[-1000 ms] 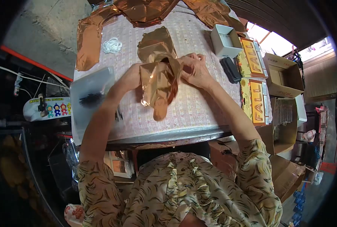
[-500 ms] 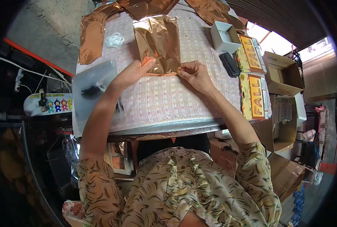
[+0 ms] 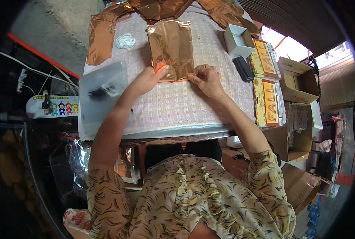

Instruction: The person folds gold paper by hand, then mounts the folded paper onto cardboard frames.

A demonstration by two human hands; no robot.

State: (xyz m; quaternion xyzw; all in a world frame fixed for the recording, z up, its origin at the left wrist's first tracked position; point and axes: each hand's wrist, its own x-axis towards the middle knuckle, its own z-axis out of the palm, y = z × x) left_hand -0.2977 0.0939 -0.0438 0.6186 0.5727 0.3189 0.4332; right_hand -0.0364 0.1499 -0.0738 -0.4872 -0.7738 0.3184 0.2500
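A flat, shiny copper-coloured foil balloon [image 3: 171,47] lies on the cloth in front of me, creased, its near edge turned toward me. My left hand [image 3: 149,79] is closed on its lower left side, thumb on top and fingers partly hidden. With thumb and fingertips pinched, my right hand [image 3: 206,79] holds the lower right corner. Beyond it, more copper foil [image 3: 155,8] is spread along the far edge, and another foil strip [image 3: 101,42] lies at the far left. A small coil of white string [image 3: 125,41] rests left of the balloon.
A clear plastic sleeve [image 3: 101,85] lies on the left. To the right are a white box [image 3: 240,49], a black case [image 3: 243,69] and two FALL packages [image 3: 267,101]. Cardboard boxes [image 3: 298,81] stand beyond the table's right edge; a skateboard [image 3: 38,107] is at the left.
The view has shifted slightly, so the table things appear a little to the right. Both hands keep their hold on the balloon's near edge, with the right fingers slightly repositioned at the corner.
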